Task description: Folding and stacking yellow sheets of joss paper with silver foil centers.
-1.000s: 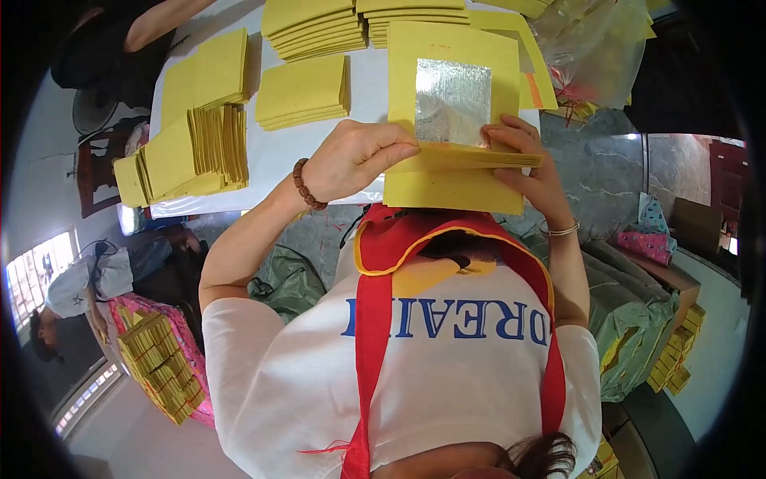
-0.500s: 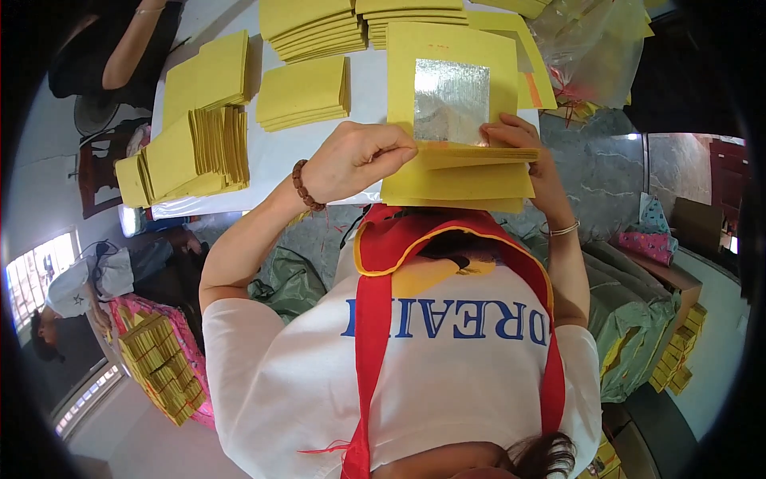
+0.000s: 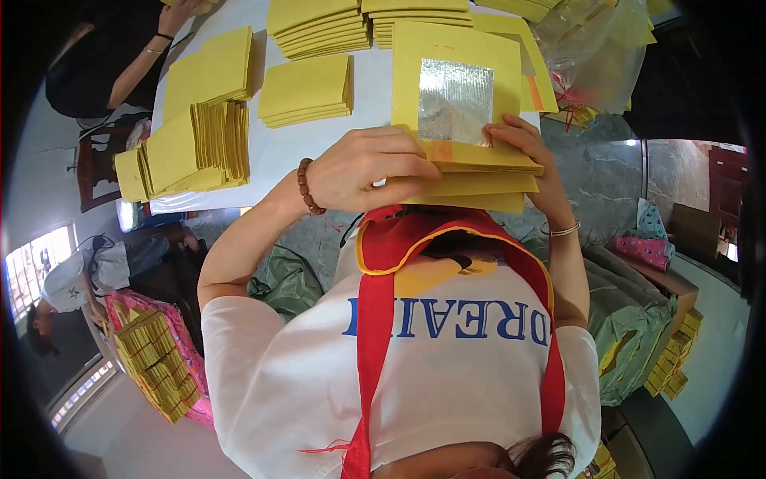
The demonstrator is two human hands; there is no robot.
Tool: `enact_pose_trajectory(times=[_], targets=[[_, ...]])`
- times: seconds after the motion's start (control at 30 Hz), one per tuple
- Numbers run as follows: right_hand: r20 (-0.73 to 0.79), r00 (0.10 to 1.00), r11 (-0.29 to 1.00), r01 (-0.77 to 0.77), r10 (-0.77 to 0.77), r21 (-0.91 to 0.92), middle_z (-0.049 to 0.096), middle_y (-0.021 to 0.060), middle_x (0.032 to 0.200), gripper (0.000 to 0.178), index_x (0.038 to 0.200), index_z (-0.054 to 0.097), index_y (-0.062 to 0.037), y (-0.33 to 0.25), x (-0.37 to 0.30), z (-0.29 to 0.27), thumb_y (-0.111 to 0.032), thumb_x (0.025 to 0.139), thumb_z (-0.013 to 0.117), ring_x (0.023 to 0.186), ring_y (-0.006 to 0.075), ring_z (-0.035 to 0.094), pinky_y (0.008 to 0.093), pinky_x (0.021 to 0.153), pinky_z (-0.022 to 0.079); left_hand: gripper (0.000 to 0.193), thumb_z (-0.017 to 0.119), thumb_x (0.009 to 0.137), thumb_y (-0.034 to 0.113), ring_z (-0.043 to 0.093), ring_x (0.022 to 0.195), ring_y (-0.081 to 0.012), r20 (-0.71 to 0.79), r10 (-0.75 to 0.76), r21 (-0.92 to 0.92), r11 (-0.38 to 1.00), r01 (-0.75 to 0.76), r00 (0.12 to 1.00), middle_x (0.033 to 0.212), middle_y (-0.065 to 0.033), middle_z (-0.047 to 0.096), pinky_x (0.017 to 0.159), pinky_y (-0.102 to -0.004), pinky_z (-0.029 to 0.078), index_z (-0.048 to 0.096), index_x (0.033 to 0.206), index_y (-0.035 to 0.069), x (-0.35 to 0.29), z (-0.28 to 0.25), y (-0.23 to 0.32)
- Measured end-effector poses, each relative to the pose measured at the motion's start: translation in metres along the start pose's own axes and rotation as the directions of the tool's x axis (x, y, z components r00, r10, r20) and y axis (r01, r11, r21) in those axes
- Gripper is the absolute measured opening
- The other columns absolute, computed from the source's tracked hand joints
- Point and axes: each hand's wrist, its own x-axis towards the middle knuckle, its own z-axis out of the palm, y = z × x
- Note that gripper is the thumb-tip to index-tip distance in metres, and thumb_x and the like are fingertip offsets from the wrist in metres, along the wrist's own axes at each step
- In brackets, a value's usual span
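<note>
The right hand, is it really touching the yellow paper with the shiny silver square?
Touching: in the head view, the right hand curls its fingers over the right edge of the yellow paper, by the silver square.

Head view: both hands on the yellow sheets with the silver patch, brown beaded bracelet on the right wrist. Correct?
Wrong wrist: the head view shows the brown beaded bracelet on the wrist of the left hand; the right hand has a thin bangle at its wrist. Both hands are on the yellow sheets with the silver patch, as you say.
</note>
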Motion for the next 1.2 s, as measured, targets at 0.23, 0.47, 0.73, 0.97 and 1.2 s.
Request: enact_pose_trajectory(times=[0.23, 0.47, 0.73, 0.97, 1.2], targets=[[0.002, 1.000, 1.000, 0.001, -0.001, 0.009, 0.057, 0.0007, 0.124, 0.046, 0.119, 0.058, -0.0100, 0.001, 0.000, 0.000, -0.010, 0.074, 0.067, 0.126, 0.0252, 0.036, 0.0344, 0.105, 0.030, 0.030, 0.073, 0.072, 0.023, 0.057, 0.081, -0.0258, 0.001, -0.018, -0.001, 1.000, 0.018, 1.000, 0.088, -0.0067, 0.061, 0.070, -0.0346, 0.047, 0.063, 0.096, 0.008, -0.001, 0.001, -0.004], [0.110, 0.994, 0.973, -0.030, 0.004, 0.230, 0.050, 0.0025, 0.131, 0.077, 0.125, 0.052, -0.0100, 0.002, -0.003, -0.010, -0.030, 0.057, 0.081, 0.132, 0.0257, 0.029, 0.0379, 0.108, 0.025, 0.014, 0.064, 0.080, 0.013, 0.057, 0.078, -0.0264, -0.017, 0.008, 0.049, 0.999, -0.007, 1.000, 0.080, -0.0081, 0.060, 0.069, -0.0358, 0.047, 0.062, 0.093, 0.007, 0.004, -0.003, -0.002], [0.064, 0.997, 0.988, -0.059, 0.050, 0.142, 0.054, 0.0040, 0.126, 0.052, 0.119, 0.057, -0.0081, 0.004, -0.002, -0.003, -0.023, 0.071, 0.073, 0.131, 0.0272, 0.030, 0.0385, 0.108, 0.025, 0.011, 0.060, 0.080, 0.009, 0.058, 0.073, -0.0292, -0.080, -0.049, 0.074, 0.996, 0.054, 0.996, 0.078, -0.0101, 0.059, 0.066, -0.0370, 0.047, 0.057, 0.090, 0.005, 0.009, -0.001, -0.002], [-0.067, 0.998, 0.996, -0.014, 0.020, 0.085, 0.060, 0.0046, 0.117, 0.024, 0.101, 0.064, -0.0066, 0.008, -0.001, 0.004, -0.006, 0.076, 0.063, 0.126, 0.0246, 0.036, 0.0362, 0.105, 0.029, 0.024, 0.064, 0.081, 0.014, 0.058, 0.094, -0.0308, -0.144, -0.123, -0.275, 0.958, 0.079, 0.982, 0.106, -0.0130, 0.060, 0.080, -0.0376, 0.044, 0.059, 0.103, 0.004, -0.002, -0.004, -0.009], [-0.079, 0.997, 0.996, 0.017, -0.010, 0.083, 0.060, 0.0057, 0.118, 0.026, 0.101, 0.065, -0.0078, 0.010, -0.002, 0.003, -0.012, 0.076, 0.064, 0.124, 0.0261, 0.040, 0.0367, 0.103, 0.031, 0.041, 0.060, 0.079, 0.021, 0.051, 0.109, -0.0288, -0.053, -0.048, 0.389, 0.919, 0.065, 0.997, 0.118, -0.0099, 0.057, 0.091, -0.0387, 0.037, 0.057, 0.117, 0.005, -0.002, 0.004, -0.029]])
